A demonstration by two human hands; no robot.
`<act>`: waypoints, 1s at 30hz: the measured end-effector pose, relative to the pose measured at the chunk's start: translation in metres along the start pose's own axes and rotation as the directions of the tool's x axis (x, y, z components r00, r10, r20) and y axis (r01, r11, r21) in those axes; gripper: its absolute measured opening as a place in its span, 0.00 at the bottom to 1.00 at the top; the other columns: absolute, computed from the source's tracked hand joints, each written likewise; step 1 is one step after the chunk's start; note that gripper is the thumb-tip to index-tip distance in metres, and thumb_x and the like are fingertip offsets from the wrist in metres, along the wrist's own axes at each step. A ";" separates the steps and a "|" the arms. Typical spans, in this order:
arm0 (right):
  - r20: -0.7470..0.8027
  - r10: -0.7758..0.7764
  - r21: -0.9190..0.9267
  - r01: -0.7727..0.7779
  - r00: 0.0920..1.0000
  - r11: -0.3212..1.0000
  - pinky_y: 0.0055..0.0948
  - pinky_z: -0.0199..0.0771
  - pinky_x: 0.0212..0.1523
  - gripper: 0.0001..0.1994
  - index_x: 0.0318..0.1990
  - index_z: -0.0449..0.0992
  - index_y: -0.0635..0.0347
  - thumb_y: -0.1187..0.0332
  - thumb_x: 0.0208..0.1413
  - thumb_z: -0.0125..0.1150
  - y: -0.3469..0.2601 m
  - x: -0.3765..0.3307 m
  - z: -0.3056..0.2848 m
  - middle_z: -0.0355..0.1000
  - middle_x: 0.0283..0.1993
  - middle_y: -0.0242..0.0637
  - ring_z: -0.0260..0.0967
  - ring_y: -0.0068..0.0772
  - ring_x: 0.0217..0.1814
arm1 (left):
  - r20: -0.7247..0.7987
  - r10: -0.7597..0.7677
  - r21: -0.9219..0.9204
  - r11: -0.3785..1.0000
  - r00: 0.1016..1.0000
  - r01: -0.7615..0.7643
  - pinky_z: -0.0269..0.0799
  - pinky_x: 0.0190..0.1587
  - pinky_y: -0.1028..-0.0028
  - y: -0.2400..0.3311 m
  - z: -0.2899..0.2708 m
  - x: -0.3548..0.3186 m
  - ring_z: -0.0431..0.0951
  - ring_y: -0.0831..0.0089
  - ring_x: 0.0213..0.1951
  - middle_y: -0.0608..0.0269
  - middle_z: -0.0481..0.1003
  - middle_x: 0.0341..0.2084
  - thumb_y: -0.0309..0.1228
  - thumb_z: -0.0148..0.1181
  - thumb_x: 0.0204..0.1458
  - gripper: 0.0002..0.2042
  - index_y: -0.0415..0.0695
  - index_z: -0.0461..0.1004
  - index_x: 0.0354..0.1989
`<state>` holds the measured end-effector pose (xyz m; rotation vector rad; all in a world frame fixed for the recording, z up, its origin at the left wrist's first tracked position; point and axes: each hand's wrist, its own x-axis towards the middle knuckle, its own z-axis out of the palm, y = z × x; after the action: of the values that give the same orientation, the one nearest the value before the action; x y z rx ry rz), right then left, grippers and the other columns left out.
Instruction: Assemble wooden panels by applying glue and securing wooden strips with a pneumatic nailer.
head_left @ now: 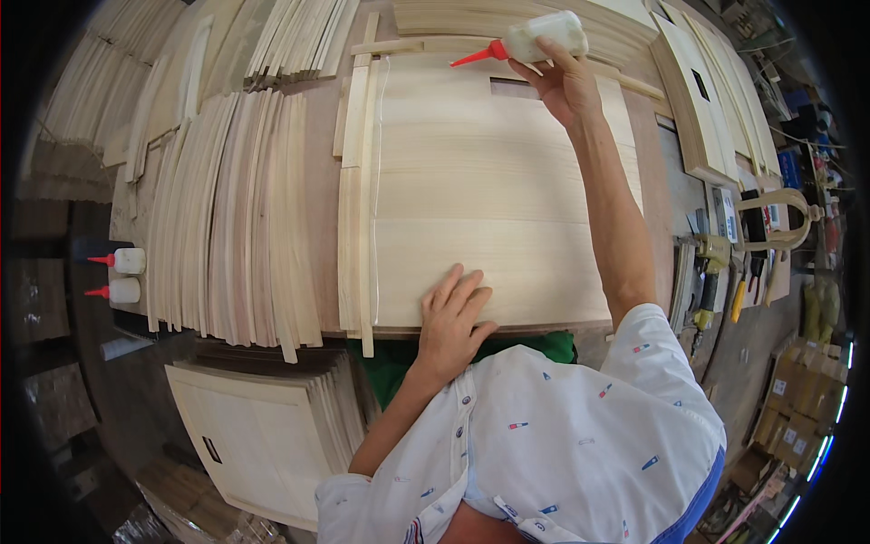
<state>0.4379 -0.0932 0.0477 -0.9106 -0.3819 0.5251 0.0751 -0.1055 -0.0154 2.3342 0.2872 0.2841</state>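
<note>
A pale wooden panel lies flat on the bench in front of me, with a dark slot near its far edge. Along its left edge runs a thin white line of glue. Above the panel's far part, my right hand grips a glue bottle, translucent with a red nozzle tilted to the left. My left hand rests with fingers spread on the panel's near edge and holds nothing. Just left of the glue line lie narrow wooden strips, side by side.
Many loose wooden slats are laid out at the left. Two more glue bottles stand at the bench's left edge. Slotted panels are stacked below. At the right are a power drill and a wooden frame piece.
</note>
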 end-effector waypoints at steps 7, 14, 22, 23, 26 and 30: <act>0.109 0.038 -0.138 -0.023 0.993 0.990 0.47 0.78 0.55 0.23 0.56 0.62 0.64 0.74 0.54 0.62 0.031 0.053 0.023 0.68 0.54 0.45 0.70 0.45 0.56 | 0.118 -0.028 -0.004 1.000 0.993 0.028 0.52 0.61 0.58 0.000 -0.011 0.006 0.59 0.58 0.65 0.62 0.67 0.60 0.34 0.70 0.41 0.25 0.46 0.74 0.51; 0.145 0.060 -0.048 -0.053 0.988 0.997 0.37 0.82 0.43 0.19 0.51 0.68 0.64 0.79 0.51 0.62 0.088 0.097 0.046 0.75 0.45 0.42 0.76 0.39 0.46 | 0.095 -0.034 -0.012 0.999 0.995 0.036 0.55 0.60 0.59 0.000 -0.011 0.008 0.61 0.59 0.64 0.63 0.68 0.58 0.33 0.73 0.36 0.27 0.48 0.75 0.50; 0.153 -0.059 -0.174 0.085 0.987 0.981 0.36 0.82 0.41 0.18 0.50 0.68 0.64 0.81 0.50 0.61 0.107 0.113 0.055 0.76 0.42 0.42 0.77 0.39 0.44 | 0.079 -0.024 -0.006 1.000 0.997 0.025 0.56 0.59 0.59 -0.002 -0.009 0.007 0.61 0.59 0.63 0.64 0.68 0.58 0.34 0.73 0.36 0.27 0.48 0.75 0.50; 0.151 -0.057 -0.173 0.083 0.987 0.981 0.36 0.82 0.41 0.18 0.50 0.68 0.64 0.81 0.50 0.61 0.107 0.112 0.056 0.76 0.42 0.42 0.77 0.39 0.44 | 0.077 -0.021 -0.005 1.000 0.997 0.022 0.56 0.59 0.59 -0.002 -0.009 0.007 0.61 0.59 0.63 0.64 0.68 0.58 0.34 0.73 0.36 0.27 0.48 0.75 0.50; 0.100 -0.074 -0.192 0.092 0.992 0.977 0.35 0.82 0.41 0.18 0.49 0.68 0.64 0.82 0.49 0.61 0.110 0.112 0.056 0.76 0.42 0.41 0.77 0.38 0.44 | 0.077 -0.018 -0.007 1.000 0.997 0.019 0.56 0.59 0.59 -0.002 -0.010 0.007 0.61 0.59 0.64 0.64 0.68 0.58 0.34 0.73 0.37 0.27 0.48 0.75 0.51; 0.135 -0.060 -0.151 0.080 0.989 0.985 0.35 0.82 0.42 0.18 0.48 0.69 0.65 0.83 0.48 0.61 0.115 0.117 0.049 0.76 0.42 0.41 0.77 0.38 0.44 | 0.086 -0.020 -0.003 1.000 0.996 0.021 0.56 0.59 0.59 -0.001 -0.010 0.008 0.61 0.59 0.64 0.64 0.68 0.59 0.34 0.73 0.37 0.27 0.48 0.75 0.51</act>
<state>0.4770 0.0633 -0.0084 -1.0128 -0.5779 0.4960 0.0795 -0.0954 -0.0084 2.3309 0.2677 0.1730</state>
